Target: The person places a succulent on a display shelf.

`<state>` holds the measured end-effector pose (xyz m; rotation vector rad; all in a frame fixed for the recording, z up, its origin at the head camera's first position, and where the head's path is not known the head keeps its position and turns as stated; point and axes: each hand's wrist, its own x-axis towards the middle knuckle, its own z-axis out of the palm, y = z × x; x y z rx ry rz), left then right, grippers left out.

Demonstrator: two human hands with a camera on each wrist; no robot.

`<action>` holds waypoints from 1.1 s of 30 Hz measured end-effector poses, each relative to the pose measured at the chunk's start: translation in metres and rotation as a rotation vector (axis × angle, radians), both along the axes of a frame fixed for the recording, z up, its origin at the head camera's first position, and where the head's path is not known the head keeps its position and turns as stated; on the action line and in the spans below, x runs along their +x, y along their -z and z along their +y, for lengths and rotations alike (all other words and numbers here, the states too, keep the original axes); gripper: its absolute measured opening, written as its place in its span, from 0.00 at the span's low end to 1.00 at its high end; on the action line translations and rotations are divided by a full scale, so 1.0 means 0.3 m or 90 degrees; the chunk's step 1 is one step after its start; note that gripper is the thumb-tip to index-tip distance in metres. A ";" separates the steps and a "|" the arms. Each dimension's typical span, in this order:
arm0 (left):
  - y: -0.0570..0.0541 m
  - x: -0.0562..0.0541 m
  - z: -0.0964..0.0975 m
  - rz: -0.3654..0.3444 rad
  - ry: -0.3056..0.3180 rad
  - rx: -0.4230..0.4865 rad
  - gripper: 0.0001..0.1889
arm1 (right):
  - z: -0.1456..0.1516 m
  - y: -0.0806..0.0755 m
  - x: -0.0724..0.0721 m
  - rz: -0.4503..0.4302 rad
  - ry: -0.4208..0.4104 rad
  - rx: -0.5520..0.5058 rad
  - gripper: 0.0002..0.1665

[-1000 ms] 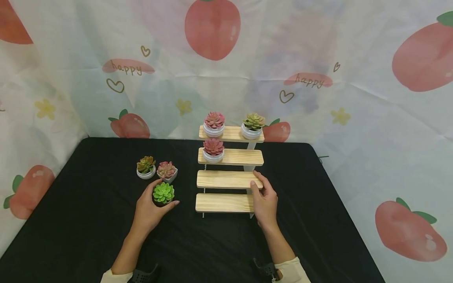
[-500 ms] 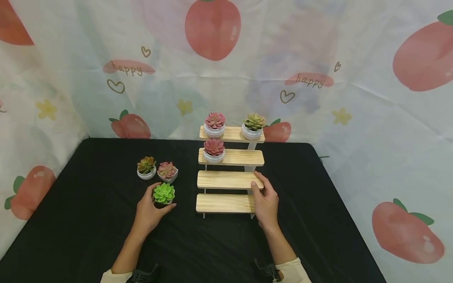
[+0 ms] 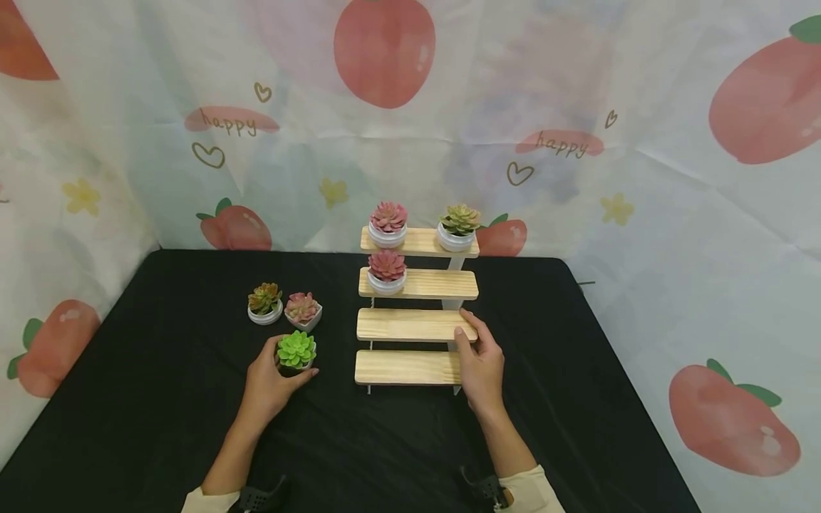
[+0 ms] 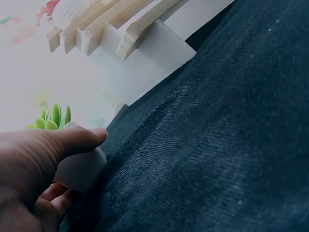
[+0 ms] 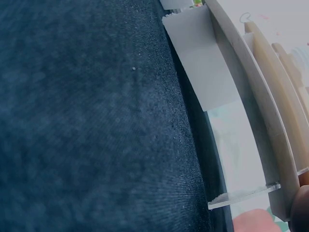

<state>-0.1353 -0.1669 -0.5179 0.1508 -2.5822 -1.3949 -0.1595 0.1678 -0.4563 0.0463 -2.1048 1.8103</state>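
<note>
My left hand [image 3: 269,377] holds a bright green potted succulent [image 3: 296,349], left of the stand. In the left wrist view the thumb lies across its white pot [image 4: 82,169], and other fingers show low behind it. My right hand [image 3: 482,367] grips the right end of a tiered wooden display stand [image 3: 410,325], thumb on the second tier from the front. Its far fingers are partly hidden. In the right wrist view only a bit of that hand shows at the lower right corner, by the stand's end [image 5: 280,203].
Behind the green plant stand a pink succulent [image 3: 303,309] and an orange-green succulent [image 3: 264,301]. On the stand's upper tiers sit two pink succulents, one at the back [image 3: 388,221] and one below [image 3: 387,271], and a pale green succulent [image 3: 459,226]. Black cloth [image 3: 160,399] covers the table.
My left thumb and index finger have drawn in slightly around the green succulent's pot. The right hand and the stand have stayed in place.
</note>
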 end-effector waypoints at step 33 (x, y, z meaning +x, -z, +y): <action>-0.092 0.026 0.021 0.050 0.034 0.040 0.41 | 0.003 -0.005 0.008 0.007 -0.004 0.004 0.22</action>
